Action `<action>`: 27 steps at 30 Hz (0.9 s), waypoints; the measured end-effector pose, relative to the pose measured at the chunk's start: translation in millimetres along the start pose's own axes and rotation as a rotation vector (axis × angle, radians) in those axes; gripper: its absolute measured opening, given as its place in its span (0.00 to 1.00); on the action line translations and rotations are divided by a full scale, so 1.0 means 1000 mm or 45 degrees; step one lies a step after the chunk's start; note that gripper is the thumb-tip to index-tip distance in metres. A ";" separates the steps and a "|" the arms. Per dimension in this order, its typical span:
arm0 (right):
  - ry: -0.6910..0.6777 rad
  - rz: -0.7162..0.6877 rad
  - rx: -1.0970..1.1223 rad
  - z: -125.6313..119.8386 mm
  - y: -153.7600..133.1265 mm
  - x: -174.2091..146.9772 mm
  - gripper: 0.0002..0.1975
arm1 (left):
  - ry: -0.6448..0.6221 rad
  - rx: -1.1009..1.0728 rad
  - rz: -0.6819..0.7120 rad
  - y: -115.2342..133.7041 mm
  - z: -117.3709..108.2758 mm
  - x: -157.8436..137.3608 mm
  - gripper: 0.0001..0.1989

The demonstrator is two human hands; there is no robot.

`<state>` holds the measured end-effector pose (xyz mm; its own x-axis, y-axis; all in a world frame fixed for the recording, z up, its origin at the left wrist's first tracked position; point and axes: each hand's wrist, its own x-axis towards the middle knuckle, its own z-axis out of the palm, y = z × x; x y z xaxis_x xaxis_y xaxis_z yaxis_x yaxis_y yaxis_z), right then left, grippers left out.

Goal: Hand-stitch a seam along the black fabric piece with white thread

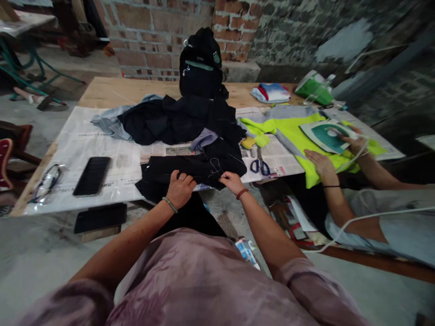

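Note:
A black garment (180,167) lies spread along the table's front edge. My left hand (181,188) is closed on its near edge, a ring on one finger. To the right, my right hand (233,182) pinches the same edge between thumb and fingers. A loose loop of white thread (215,166) lies on the cloth just left of my right fingertips. Whether those fingers also hold a needle is too small to tell. Blue-handled scissors (260,166) rest right of the garment, with a small yellow piece (248,143) behind them.
Newspaper under clear plastic (125,174) covers the table. A phone (92,176) and glasses (47,181) lie left. Dark clothes (163,120) and a black backpack (200,65) stand behind. At right, a co-worker's hands press an iron (326,136) on a neon-yellow garment (288,131); its cord (353,222) trails nearby.

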<state>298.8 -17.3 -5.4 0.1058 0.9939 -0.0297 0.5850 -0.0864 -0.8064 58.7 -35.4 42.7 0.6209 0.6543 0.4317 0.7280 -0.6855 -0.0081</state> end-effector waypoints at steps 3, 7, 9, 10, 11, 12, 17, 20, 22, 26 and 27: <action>-0.007 -0.001 -0.003 0.000 0.000 0.000 0.07 | 0.031 -0.019 0.030 -0.004 0.000 -0.005 0.09; -0.014 -0.018 0.007 0.001 0.002 -0.001 0.07 | 0.082 -0.024 0.060 -0.003 0.002 -0.010 0.10; -0.015 -0.030 0.007 0.001 0.003 -0.001 0.07 | 0.098 -0.030 0.060 -0.002 0.004 -0.012 0.10; -0.017 -0.035 0.008 0.001 0.003 -0.001 0.07 | 0.102 -0.033 0.061 -0.002 0.006 -0.014 0.10; -0.019 -0.040 0.008 0.001 0.004 -0.001 0.07 | 0.103 -0.034 0.062 -0.002 0.007 -0.015 0.09; -0.019 -0.042 0.009 0.001 0.004 -0.001 0.07 | 0.103 -0.033 0.061 -0.002 0.008 -0.017 0.09; -0.014 -0.047 0.003 0.002 0.006 -0.001 0.07 | 0.099 -0.035 0.087 -0.005 0.007 -0.018 0.09; -0.015 -0.060 -0.001 0.002 0.006 -0.001 0.07 | 0.102 -0.049 0.105 -0.005 0.007 -0.016 0.09; -0.015 -0.073 -0.002 0.002 0.007 -0.001 0.07 | 0.108 -0.049 0.113 -0.005 0.008 -0.015 0.09; -0.016 -0.070 0.008 0.002 0.008 0.000 0.07 | 0.122 -0.062 0.129 -0.005 0.012 -0.015 0.09; -0.017 -0.068 0.012 0.002 0.008 0.000 0.07 | 0.123 -0.069 0.126 -0.006 0.013 -0.015 0.09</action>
<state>302.2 -18.3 -13.1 0.0642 0.9979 0.0056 0.5819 -0.0329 -0.8126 48.6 -37.2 24.3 0.6563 0.5506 0.5159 0.6460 -0.7633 -0.0071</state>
